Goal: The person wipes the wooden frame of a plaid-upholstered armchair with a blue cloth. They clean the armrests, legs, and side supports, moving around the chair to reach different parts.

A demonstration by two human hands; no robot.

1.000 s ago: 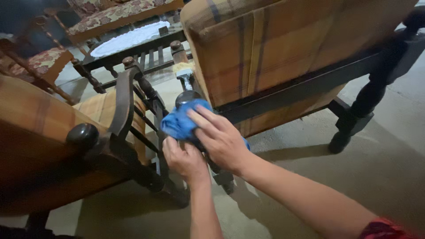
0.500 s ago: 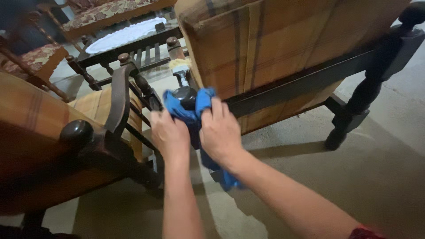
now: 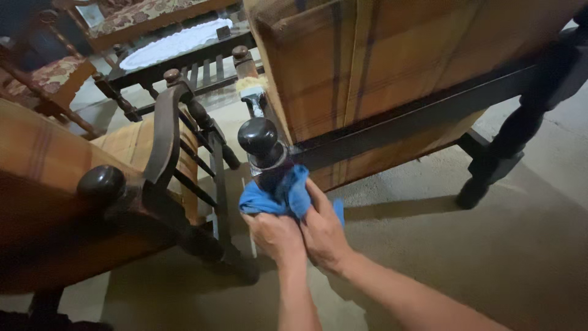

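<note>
Hands, left [image 3: 277, 236] and right [image 3: 323, 230], clamp a blue cloth [image 3: 275, 195] around a dark wooden chair post [image 3: 264, 149].

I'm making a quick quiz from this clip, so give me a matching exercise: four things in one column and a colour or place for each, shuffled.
Things:
1. cloth
2. round knob
3. lace mat
4. chair back

Descriptions:
A. white, on the far table
B. blue, wrapped round the post
C. tan plaid fabric
D. dark wood, just above the cloth

Pairs: 1-B, 2-D, 3-A, 4-C
</note>
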